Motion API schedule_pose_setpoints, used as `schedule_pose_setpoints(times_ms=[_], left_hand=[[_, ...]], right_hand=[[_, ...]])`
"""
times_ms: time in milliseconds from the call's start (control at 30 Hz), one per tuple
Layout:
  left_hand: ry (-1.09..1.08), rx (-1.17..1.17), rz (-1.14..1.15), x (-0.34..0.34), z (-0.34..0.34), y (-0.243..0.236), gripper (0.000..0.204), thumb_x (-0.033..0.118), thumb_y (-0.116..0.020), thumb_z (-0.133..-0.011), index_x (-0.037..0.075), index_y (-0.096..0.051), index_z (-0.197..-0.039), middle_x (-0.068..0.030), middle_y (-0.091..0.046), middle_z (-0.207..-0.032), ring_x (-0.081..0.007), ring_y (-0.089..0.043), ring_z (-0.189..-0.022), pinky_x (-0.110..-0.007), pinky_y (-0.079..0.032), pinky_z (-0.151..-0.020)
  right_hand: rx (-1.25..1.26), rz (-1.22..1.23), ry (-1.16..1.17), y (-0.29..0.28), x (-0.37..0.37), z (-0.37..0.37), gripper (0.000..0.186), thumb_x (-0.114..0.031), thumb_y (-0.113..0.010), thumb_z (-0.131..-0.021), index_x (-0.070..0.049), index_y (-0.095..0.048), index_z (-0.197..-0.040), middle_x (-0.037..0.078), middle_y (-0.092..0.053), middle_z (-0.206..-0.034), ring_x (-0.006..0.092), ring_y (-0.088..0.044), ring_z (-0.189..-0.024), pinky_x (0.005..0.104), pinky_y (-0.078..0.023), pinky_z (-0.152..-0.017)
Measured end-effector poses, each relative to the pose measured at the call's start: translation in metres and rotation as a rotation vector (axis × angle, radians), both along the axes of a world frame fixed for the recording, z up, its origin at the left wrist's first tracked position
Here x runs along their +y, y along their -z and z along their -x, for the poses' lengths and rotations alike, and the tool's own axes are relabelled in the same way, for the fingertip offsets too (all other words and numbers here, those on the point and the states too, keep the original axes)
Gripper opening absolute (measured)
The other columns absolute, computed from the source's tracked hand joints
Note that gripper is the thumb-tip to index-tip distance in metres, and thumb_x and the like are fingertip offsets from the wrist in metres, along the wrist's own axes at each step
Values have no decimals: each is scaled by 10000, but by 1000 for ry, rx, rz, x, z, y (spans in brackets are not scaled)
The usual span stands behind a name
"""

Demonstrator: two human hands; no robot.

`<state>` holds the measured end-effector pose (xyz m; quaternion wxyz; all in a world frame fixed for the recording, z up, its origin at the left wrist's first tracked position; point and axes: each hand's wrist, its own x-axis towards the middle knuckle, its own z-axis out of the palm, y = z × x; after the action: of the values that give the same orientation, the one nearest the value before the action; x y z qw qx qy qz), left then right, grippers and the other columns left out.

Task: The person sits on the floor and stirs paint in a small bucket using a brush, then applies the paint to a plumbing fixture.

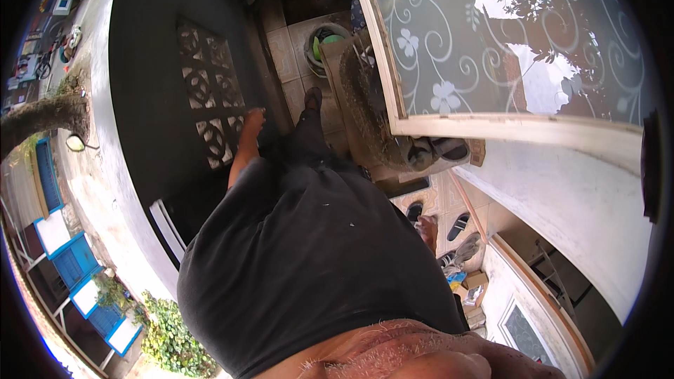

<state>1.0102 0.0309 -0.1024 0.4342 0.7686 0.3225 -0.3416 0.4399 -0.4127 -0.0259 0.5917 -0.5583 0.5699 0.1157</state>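
Black-sleeved, a person's left hand [254,119] hangs left of centre, its fingers too indistinct to tell open from closed, with the openwork panel [212,91] just left of it in the frame, long axis slanting from upper left to lower right. Right of centre, what appears to be the right hand [427,230], its grip equally unreadable, shows near a dark sandal [460,226], well apart from the panel. Beyond, a tub [340,29] stands top centre, and flower-patterned glass [456,42] fills the upper right.
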Motion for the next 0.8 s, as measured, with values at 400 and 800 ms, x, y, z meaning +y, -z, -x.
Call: schedule_pose_setpoints(times_ms=[400,800], left_hand=[[-88,223,126,34,-88,84,467,324,-613,-888,70,-512,-1266,-77,-564,-1202,-264,-587,-1019,-492,-447,-866],[-251,-21,236,36,-203,42,265,292,-622,-895,142,-634,-1113,18,-658,-967,-140,-639,-786,-335,-473,-637]], right_hand=[[301,-9,-116,-78,66,-192,387,-200,-544,-853,-46,-556,-1208,115,-625,-1054,264,-625,-947,403,-533,-760],[262,-99,-557,-116,33,-392,406,-130,-489,-830,-31,-551,-1220,149,-631,-1117,266,-624,-1019,350,-515,-828]])
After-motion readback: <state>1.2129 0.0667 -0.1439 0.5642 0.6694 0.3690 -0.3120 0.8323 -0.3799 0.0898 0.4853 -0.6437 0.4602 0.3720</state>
